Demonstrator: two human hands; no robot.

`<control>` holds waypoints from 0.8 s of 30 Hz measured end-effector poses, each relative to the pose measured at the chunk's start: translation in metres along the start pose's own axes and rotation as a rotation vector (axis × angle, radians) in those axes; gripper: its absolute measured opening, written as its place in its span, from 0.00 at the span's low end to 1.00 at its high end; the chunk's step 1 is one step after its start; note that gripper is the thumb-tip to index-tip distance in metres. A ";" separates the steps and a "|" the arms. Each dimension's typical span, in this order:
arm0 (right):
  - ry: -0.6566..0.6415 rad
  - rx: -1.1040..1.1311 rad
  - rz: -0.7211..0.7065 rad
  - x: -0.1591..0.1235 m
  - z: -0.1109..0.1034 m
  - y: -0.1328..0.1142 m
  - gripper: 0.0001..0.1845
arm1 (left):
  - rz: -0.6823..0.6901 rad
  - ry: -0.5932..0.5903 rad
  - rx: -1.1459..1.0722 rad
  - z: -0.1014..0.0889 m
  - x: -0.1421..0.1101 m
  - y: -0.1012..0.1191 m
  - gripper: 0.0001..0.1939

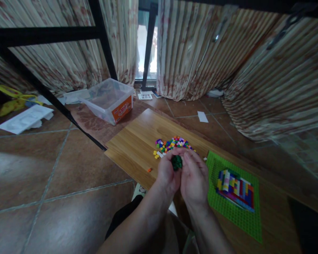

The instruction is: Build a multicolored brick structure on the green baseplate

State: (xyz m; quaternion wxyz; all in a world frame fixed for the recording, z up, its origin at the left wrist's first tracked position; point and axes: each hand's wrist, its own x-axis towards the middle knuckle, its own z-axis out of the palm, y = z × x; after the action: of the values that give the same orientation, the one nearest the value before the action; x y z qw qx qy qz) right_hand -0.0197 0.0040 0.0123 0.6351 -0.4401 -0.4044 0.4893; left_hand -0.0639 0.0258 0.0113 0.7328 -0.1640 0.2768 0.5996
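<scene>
Several green bricks point(176, 163) lie cupped between left hand point(166, 171) and right hand point(195, 174); gathering, apparently; next move needs steady hold.

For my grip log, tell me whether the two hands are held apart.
No, the left hand and right hand are cupped together around dark green pieces.

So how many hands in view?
2: the left hand and the right hand, cupped together around dark green pieces, left one on the pieces' left side, right one on their right. No other hand shows.
</scene>
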 end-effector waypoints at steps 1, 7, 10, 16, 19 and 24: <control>-0.005 0.012 -0.019 0.004 -0.002 0.000 0.08 | -0.006 0.015 -0.007 0.000 0.001 0.002 0.11; 0.100 -0.671 -0.219 0.075 -0.053 0.011 0.11 | -0.022 0.100 -0.109 -0.001 0.003 0.027 0.14; -0.107 -1.151 -0.155 0.102 -0.076 0.023 0.12 | -0.042 0.040 -0.146 0.000 0.002 0.038 0.15; -0.290 -1.272 -0.116 0.101 -0.086 0.032 0.11 | -0.038 -0.022 -0.099 0.000 0.001 0.042 0.16; -0.316 -1.300 -0.101 0.096 -0.094 0.030 0.10 | -0.041 -0.030 -0.076 -0.002 0.001 0.041 0.15; -0.350 -1.358 -0.047 0.094 -0.112 0.023 0.09 | -0.035 -0.029 -0.035 -0.001 -0.002 0.040 0.16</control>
State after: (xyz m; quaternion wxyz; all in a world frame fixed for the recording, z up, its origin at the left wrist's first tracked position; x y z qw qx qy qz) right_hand 0.0984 0.0805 -0.0336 0.1558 -0.6454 -0.7262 0.1784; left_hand -0.1035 0.0328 0.0151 0.7442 -0.1728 0.2530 0.5936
